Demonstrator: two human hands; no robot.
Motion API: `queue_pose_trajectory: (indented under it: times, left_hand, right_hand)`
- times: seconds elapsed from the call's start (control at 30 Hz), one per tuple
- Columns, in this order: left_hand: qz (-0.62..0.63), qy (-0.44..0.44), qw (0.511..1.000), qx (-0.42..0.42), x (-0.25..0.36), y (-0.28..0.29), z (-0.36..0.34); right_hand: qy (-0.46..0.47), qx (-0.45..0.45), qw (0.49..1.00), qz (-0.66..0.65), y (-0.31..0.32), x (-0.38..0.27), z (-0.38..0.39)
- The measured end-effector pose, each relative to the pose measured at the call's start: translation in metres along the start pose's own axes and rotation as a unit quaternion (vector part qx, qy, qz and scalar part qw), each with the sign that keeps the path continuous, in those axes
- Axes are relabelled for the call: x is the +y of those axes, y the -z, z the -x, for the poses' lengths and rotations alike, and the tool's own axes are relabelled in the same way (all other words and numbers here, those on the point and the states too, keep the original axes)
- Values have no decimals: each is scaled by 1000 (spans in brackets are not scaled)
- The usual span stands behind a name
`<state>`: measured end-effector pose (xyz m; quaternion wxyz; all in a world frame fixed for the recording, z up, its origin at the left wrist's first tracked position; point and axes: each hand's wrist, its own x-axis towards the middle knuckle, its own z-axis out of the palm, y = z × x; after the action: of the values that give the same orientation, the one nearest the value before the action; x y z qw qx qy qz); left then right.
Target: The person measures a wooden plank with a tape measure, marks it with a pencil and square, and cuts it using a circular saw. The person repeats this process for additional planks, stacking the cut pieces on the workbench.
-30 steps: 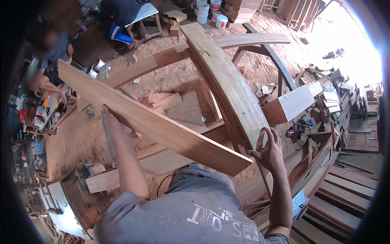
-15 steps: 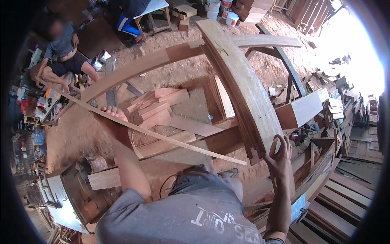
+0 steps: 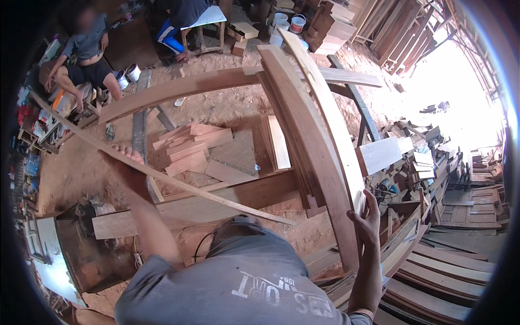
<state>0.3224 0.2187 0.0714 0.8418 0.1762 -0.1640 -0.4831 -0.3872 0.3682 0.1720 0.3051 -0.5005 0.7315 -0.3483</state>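
My left hand (image 3: 128,154) is closed around a long thin plank (image 3: 179,181), its fingers curled over the far side. That plank slants from the far left down to near my chest. My right hand (image 3: 367,219) grips the near end of a pale board (image 3: 330,116), thumb on one side and fingers on the other. The board lies along the right side of a stack of brown planks (image 3: 303,130), tilted so that a narrow face shows. The stack rests across a curved wooden beam (image 3: 189,86) and a wide near beam (image 3: 211,208).
Short wood offcuts (image 3: 189,146) lie on the dirt floor between the beams. A dark trestle leg (image 3: 355,100) stands at the right. Many planks (image 3: 455,271) are piled at the lower right. A seated person (image 3: 86,59) is at the far left, near white buckets (image 3: 132,72).
My right hand has tipped the pale board up and shifted it right, off the stack's top, baring a brown plank beneath. The left hand still holds the thin plank. The view has shifted somewhat.
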Motion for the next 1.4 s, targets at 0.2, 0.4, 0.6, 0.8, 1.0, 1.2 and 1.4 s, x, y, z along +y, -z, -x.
queue_pose_trajectory:
  times: [0.2, 0.4, 0.6, 0.8, 1.0, 1.2, 1.4]
  left_hand:
    - [-238, -102, 929, 263, 45, -20, 41]
    - [-251, -114, 927, 255, 106, -24, 75]
    - [-281, -157, 889, 326, 83, -132, 123]
    - [-330, -201, 876, 288, 85, -148, 150]
    - [-292, -216, 873, 326, 108, -153, 180]
    - [-287, -267, 851, 350, 126, -160, 216]
    - [-262, -272, 858, 347, 153, -118, 228]
  right_hand:
    - [19, -12, 978, -209, 61, 28, 49]
    - [-14, 14, 970, -242, 87, 16, 97]
    - [-33, -192, 822, -536, 111, 34, 108]
    - [3, -250, 763, -596, 96, 34, 84]
    - [-6, -308, 668, -677, 56, 15, 54]
    - [-5, -314, 731, -605, 47, 6, 23]
    - [-40, -219, 889, -400, 37, 5, -15]
